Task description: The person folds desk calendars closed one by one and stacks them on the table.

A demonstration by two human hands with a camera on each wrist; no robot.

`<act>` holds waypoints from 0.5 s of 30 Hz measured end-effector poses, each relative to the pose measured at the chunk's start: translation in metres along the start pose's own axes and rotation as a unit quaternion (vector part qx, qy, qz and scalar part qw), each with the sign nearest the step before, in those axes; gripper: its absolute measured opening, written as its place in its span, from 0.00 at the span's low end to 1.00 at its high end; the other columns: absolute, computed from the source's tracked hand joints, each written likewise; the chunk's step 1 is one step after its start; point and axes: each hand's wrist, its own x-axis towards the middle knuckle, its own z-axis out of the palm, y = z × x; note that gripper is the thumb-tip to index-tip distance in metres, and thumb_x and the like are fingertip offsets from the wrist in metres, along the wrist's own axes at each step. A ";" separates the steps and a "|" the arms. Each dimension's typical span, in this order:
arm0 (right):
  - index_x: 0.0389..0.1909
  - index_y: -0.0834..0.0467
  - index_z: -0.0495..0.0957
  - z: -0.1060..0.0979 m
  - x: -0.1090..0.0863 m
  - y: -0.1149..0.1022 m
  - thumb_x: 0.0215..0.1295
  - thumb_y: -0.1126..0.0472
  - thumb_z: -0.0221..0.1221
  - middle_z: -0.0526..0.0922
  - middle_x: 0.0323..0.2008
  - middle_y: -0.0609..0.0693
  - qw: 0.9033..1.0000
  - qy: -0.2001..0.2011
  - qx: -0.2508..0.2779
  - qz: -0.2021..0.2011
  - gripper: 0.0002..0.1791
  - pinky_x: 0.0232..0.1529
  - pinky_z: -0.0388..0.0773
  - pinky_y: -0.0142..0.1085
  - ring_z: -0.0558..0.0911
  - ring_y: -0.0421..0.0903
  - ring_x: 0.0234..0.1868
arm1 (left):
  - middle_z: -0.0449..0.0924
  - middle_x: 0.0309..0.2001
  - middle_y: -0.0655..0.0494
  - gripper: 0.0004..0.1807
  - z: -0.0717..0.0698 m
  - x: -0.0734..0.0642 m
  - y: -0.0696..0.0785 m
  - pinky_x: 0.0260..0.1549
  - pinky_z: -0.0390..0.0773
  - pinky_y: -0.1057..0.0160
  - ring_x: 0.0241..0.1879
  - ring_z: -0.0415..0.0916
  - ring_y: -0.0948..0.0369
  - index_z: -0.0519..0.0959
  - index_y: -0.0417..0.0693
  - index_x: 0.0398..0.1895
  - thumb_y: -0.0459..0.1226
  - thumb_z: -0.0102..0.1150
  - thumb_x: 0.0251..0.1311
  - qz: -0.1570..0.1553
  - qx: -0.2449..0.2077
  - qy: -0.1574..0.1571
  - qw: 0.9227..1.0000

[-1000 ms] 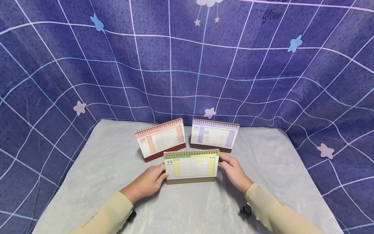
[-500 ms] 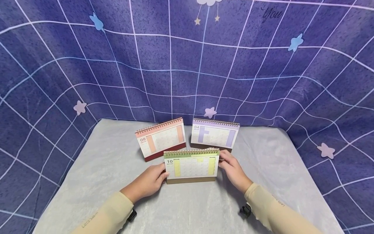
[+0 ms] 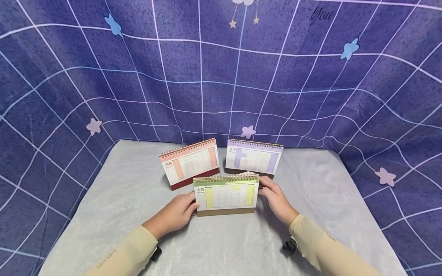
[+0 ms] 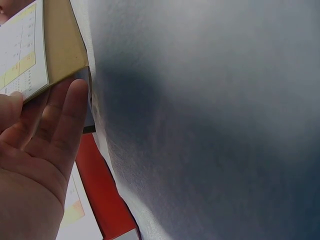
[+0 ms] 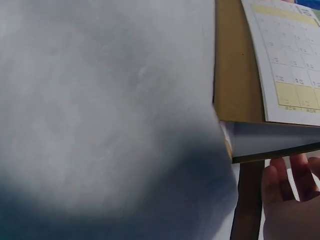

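The space was enclosed at the back and sides by a violet-blue cloth backdrop (image 3: 183, 61), crossed by white and pale-blue grid lines (image 3: 200, 41) bent into waves. Blue stars (image 3: 113, 25) were set high on the left and right, and pale pink stars (image 3: 94, 126) were scattered lower. Along the top, part of a white cloud (image 3: 244, 1) was seen with small beige stars (image 3: 233, 24) strung below it, and dark lettering (image 3: 322, 14), "You", to its right. The backdrop was met by a table (image 3: 121, 176) covered in mottled pale grey, over which soft, bluish shadows (image 5: 202, 155) were cast.
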 end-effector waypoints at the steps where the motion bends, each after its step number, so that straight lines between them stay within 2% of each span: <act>1: 0.83 0.65 0.79 0.000 0.001 -0.001 0.80 0.71 0.50 0.83 0.78 0.63 1.000 -0.006 0.006 0.010 0.33 0.75 0.72 0.23 0.80 0.36 0.74 | 0.97 0.59 0.50 0.12 0.000 0.000 0.000 0.46 0.86 0.62 0.46 0.82 0.69 0.85 0.43 0.67 0.35 0.59 0.91 0.000 0.000 0.000 1.000; 3: 0.89 0.64 0.72 0.001 0.003 -0.003 0.84 0.68 0.47 0.77 0.86 0.63 0.999 -0.023 0.016 0.030 0.35 0.81 0.69 0.25 0.76 0.43 0.84 | 0.97 0.59 0.50 0.12 0.000 0.000 0.000 0.46 0.86 0.61 0.46 0.82 0.69 0.85 0.44 0.67 0.35 0.58 0.91 -0.002 0.000 0.000 1.000; 5: 0.92 0.63 0.66 0.002 0.006 -0.004 0.90 0.64 0.42 0.69 0.93 0.60 0.998 -0.045 0.022 0.047 0.34 0.91 0.62 0.33 0.67 0.51 0.93 | 0.97 0.60 0.50 0.12 0.000 0.000 0.000 0.47 0.87 0.61 0.47 0.83 0.69 0.85 0.44 0.68 0.35 0.58 0.91 -0.002 0.000 -0.002 1.000; 7: 0.93 0.64 0.64 0.003 0.010 -0.004 0.93 0.61 0.37 0.60 0.96 0.59 0.996 -0.060 0.027 0.063 0.34 0.96 0.56 0.43 0.57 0.56 0.98 | 0.97 0.61 0.49 0.13 0.000 0.001 0.000 0.47 0.87 0.61 0.48 0.83 0.69 0.85 0.44 0.68 0.36 0.58 0.92 -0.001 0.001 -0.003 1.000; 9: 0.93 0.66 0.62 0.003 0.015 -0.004 0.94 0.59 0.33 0.55 0.98 0.59 0.993 -0.080 0.046 0.077 0.35 0.99 0.49 0.51 0.53 0.58 0.99 | 0.96 0.61 0.49 0.13 0.000 0.001 0.000 0.47 0.87 0.61 0.48 0.83 0.69 0.85 0.44 0.68 0.36 0.58 0.92 0.000 0.001 -0.004 1.000; 11: 0.93 0.67 0.60 0.002 0.020 -0.003 0.92 0.60 0.32 0.54 0.98 0.61 0.989 -0.090 0.072 0.088 0.36 0.97 0.52 0.53 0.58 0.58 0.97 | 0.96 0.61 0.49 0.13 0.000 0.001 0.000 0.47 0.86 0.61 0.47 0.82 0.69 0.85 0.44 0.68 0.36 0.58 0.92 -0.001 0.001 -0.004 1.000; 15: 0.98 0.62 0.50 -0.002 0.029 -0.005 0.88 0.60 0.32 0.59 0.96 0.64 0.982 -0.101 0.120 0.103 0.40 0.85 0.62 0.41 0.71 0.38 0.83 | 0.96 0.61 0.49 0.13 0.000 0.002 0.000 0.48 0.87 0.60 0.48 0.83 0.69 0.84 0.44 0.69 0.36 0.58 0.92 -0.002 0.001 -0.004 1.000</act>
